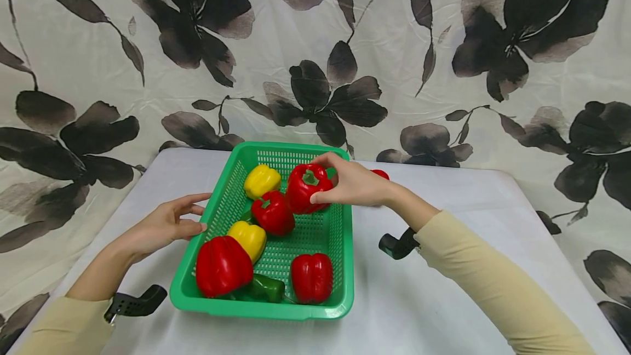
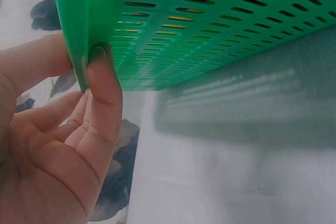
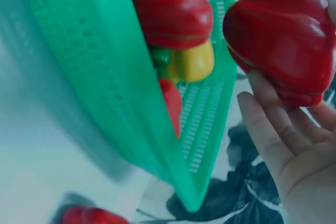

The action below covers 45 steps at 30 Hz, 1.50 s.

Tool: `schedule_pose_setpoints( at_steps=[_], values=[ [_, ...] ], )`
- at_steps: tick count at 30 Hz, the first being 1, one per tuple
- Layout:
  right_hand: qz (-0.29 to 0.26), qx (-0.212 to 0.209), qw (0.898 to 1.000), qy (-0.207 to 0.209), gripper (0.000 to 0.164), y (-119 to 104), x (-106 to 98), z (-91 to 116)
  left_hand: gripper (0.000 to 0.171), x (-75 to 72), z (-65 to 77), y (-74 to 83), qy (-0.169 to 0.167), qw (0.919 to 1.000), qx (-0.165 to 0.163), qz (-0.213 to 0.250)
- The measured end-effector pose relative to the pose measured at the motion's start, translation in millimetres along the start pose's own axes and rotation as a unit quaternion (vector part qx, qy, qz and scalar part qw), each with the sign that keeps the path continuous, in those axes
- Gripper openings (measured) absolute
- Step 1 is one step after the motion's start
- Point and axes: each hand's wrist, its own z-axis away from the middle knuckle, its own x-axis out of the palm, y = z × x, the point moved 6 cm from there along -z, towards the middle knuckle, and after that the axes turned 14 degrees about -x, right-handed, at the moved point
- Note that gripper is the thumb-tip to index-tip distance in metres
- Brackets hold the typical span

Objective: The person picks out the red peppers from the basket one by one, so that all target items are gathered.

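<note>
Peppers fill the green basket [image 1: 340, 234] in front of me on the desk [image 1: 443, 300], which is draped in a white cloth. My right hand [image 1: 352, 182] grasps a red pepper [image 1: 308, 186], fingers curled over its top and side, holding it above the far right part of the basket, just over the other fruit. In the right wrist view the same pepper [image 3: 281, 38] sits against my fingers [image 3: 273, 124] with the basket's rim close beside it.

My left hand [image 1: 167, 223] is at the basket's left wall. The left wrist view shows the thumb [image 2: 102, 85] pressed against the green edge, with the other fingers relaxed and loosely bent, gripping nothing.

Inside the basket I see a yellow pepper [image 1: 262, 179] at the far left, a second red pepper [image 1: 273, 212] just below the one I hold, another yellow one [image 1: 248, 237] touching it, a large red pepper [image 1: 223, 265] at the near left, a green pepper [image 1: 266, 287] beside that, and one more red pepper [image 1: 311, 277] at the near right. Behind my right hand, part of another red pepper [image 1: 380, 173] lies on the desk outside the basket.
</note>
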Motion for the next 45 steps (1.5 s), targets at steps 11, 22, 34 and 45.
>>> schedule_pose_setpoints(
  at_steps=[11,22,34,45],
  values=[
    [0.036,0.029,0.995,0.087,0.062,18.0,-29.2,19.9,0.072,-0.5,-0.8,0.4,0.004,1.0000,0.006,0.001],
    [-0.043,0.055,0.985,0.155,0.063,38.6,-45.9,41.3,0.073,-0.6,0.4,0.1,0.003,1.0000,0.004,0.000],
    [-0.057,0.077,0.972,0.214,0.062,56.8,-68.0,60.6,0.071,-0.5,-0.3,-0.4,-0.007,0.9998,0.018,0.009],
    [-0.035,0.117,0.958,0.260,0.068,79.2,-80.9,77.9,0.071,0.0,-0.3,-2.0,-0.012,0.9996,0.019,0.014]
  ],
)
